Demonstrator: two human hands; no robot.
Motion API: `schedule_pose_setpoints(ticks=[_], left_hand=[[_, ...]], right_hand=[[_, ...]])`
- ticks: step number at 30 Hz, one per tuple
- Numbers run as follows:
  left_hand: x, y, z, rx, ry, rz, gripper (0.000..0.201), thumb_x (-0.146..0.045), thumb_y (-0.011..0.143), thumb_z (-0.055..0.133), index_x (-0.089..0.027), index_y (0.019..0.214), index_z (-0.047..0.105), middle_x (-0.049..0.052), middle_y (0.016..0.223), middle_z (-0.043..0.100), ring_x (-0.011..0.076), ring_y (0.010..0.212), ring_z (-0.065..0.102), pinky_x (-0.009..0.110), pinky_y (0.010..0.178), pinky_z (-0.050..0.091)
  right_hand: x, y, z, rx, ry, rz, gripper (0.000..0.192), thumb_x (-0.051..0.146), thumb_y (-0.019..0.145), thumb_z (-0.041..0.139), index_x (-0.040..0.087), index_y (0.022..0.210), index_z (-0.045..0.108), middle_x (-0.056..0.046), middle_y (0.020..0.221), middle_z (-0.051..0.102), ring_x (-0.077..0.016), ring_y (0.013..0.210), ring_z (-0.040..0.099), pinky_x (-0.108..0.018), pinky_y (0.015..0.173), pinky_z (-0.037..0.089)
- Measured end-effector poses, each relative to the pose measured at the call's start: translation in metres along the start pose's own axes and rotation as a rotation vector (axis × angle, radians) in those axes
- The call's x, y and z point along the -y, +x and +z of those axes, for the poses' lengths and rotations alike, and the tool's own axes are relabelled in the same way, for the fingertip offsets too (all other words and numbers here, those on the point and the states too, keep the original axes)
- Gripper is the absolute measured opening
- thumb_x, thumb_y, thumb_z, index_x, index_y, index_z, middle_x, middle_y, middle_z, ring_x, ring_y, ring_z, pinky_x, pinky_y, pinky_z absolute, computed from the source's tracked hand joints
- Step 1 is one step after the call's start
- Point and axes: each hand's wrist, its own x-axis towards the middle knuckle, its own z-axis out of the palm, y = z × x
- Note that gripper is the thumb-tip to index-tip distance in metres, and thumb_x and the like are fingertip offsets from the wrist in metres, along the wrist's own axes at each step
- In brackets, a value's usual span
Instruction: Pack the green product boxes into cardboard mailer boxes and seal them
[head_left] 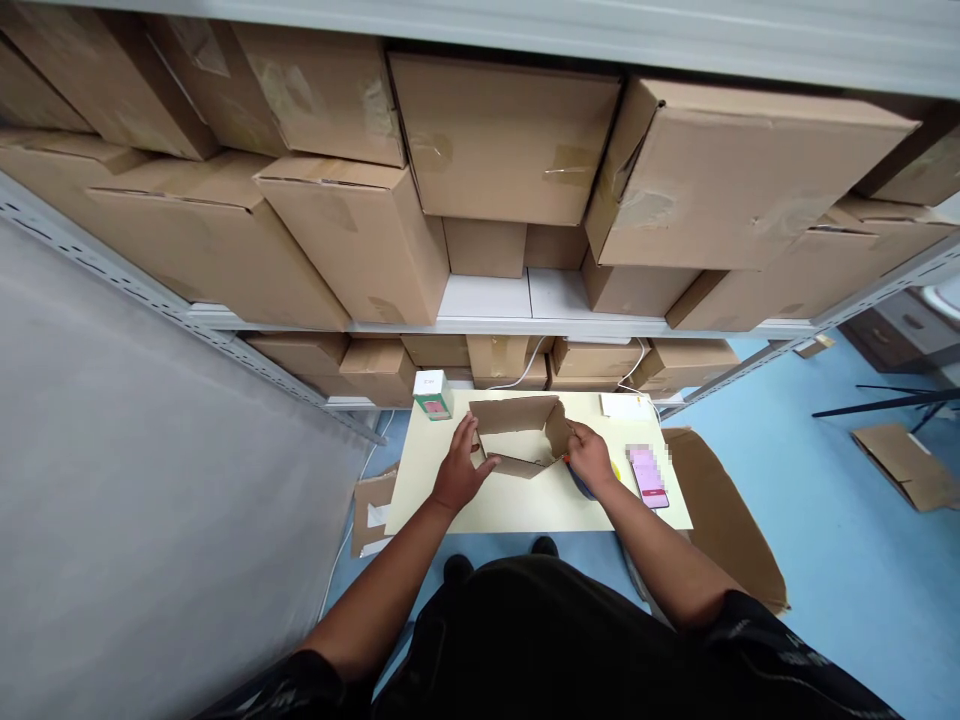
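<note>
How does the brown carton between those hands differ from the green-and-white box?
The brown carton is plain and open; the green-and-white box is printed and looks closed. The left hand and right hand touch the brown carton; the green-and-white box stands apart from both. Both are boxes.

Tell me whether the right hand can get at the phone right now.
Likely yes: the phone lies uncovered on the table, just right of the right hand, though that hand would first have to leave the cardboard box.
</note>
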Motion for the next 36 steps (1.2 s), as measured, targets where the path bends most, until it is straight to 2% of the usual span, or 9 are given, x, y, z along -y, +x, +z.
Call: schedule_pose_setpoints(ticks=[2, 7, 11, 15, 19, 22, 25, 31, 36], left_hand=[[-0.004, 0.001, 0.001, 0.006, -0.014, -0.001, 0.083, -0.034, 0.088, 0.073, -0.025, 0.161, 0.033, 0.014, 0.172, 0.026, 0.0318, 0.153, 0.039, 0.044, 0.109, 0.056], [-0.007, 0.003, -0.003, 0.15, 0.109, 0.083, 0.072, -0.038, 0.085, 0.077, -0.023, 0.15, 0.05, 0.013, 0.171, 0.029, 0.0333, 0.156, 0.034, 0.05, 0.125, 0.038], [-0.002, 0.01, -0.003, 0.081, 0.16, 0.065, 0.064, -0.045, 0.092, 0.071, -0.021, 0.149, 0.051, 0.014, 0.17, 0.032, 0.0322, 0.155, 0.036, 0.05, 0.124, 0.039], [0.003, 0.012, 0.002, 0.033, 0.194, 0.073, 0.066, -0.045, 0.098, 0.061, -0.021, 0.157, 0.042, 0.015, 0.167, 0.038, 0.031, 0.154, 0.038, 0.051, 0.125, 0.037], [0.004, 0.009, 0.009, 0.002, 0.217, 0.101, 0.073, -0.043, 0.103, 0.052, -0.018, 0.165, 0.024, 0.017, 0.171, 0.029, 0.0307, 0.159, 0.028, 0.053, 0.127, 0.033], [0.004, 0.007, 0.011, -0.046, 0.225, 0.084, 0.071, -0.041, 0.104, 0.05, -0.015, 0.165, 0.024, 0.019, 0.168, 0.035, 0.0315, 0.157, 0.032, 0.054, 0.127, 0.033], [0.005, 0.006, 0.01, -0.03, 0.239, 0.077, 0.069, -0.04, 0.104, 0.047, -0.016, 0.165, 0.026, 0.018, 0.165, 0.04, 0.0307, 0.154, 0.038, 0.052, 0.126, 0.036], [0.009, 0.006, 0.003, 0.048, 0.242, 0.08, 0.07, -0.037, 0.103, 0.048, -0.018, 0.166, 0.023, 0.015, 0.168, 0.037, 0.0284, 0.156, 0.036, 0.05, 0.127, 0.035], [0.01, 0.011, -0.006, 0.146, 0.132, 0.075, 0.073, -0.04, 0.101, 0.054, -0.023, 0.165, 0.026, 0.012, 0.168, 0.037, 0.0277, 0.157, 0.032, 0.049, 0.129, 0.03]], right_hand=[[0.001, -0.005, 0.004, -0.016, -0.008, -0.024, 0.05, 0.029, 0.092, 0.043, 0.018, 0.133, 0.07, -0.011, 0.135, 0.071, -0.03, 0.126, 0.066, -0.049, 0.113, 0.051], [0.001, -0.01, 0.006, -0.063, -0.094, -0.068, 0.056, 0.043, 0.1, 0.043, 0.01, 0.139, 0.065, -0.019, 0.143, 0.065, -0.0347, 0.137, 0.058, -0.053, 0.12, 0.044], [-0.005, -0.012, 0.005, -0.062, -0.131, -0.14, 0.052, 0.036, 0.101, 0.041, 0.012, 0.139, 0.066, -0.017, 0.141, 0.066, -0.0322, 0.138, 0.058, -0.052, 0.122, 0.042], [-0.009, -0.017, 0.009, -0.086, -0.106, -0.15, 0.054, 0.038, 0.104, 0.038, 0.011, 0.144, 0.062, -0.018, 0.147, 0.062, -0.0324, 0.142, 0.054, -0.054, 0.123, 0.042], [-0.013, -0.026, 0.012, -0.091, -0.086, -0.237, 0.061, 0.044, 0.108, 0.034, 0.012, 0.159, 0.042, -0.018, 0.163, 0.044, -0.0312, 0.154, 0.038, -0.056, 0.125, 0.038], [-0.02, -0.03, 0.013, -0.042, -0.139, -0.325, 0.069, 0.049, 0.107, 0.037, 0.013, 0.165, 0.027, -0.018, 0.169, 0.031, -0.0311, 0.158, 0.03, -0.057, 0.125, 0.036], [-0.025, -0.031, 0.012, -0.022, -0.217, -0.361, 0.075, 0.051, 0.106, 0.042, 0.015, 0.168, 0.019, -0.018, 0.171, 0.026, -0.0321, 0.158, 0.029, -0.056, 0.125, 0.037], [-0.024, -0.021, 0.003, 0.017, -0.304, -0.449, 0.072, 0.048, 0.106, 0.044, 0.013, 0.166, 0.026, -0.021, 0.168, 0.033, -0.0342, 0.154, 0.036, -0.057, 0.123, 0.038], [-0.02, -0.013, -0.008, 0.066, -0.33, -0.487, 0.069, 0.048, 0.105, 0.045, 0.012, 0.163, 0.033, -0.022, 0.164, 0.039, -0.036, 0.15, 0.04, -0.058, 0.122, 0.038]])
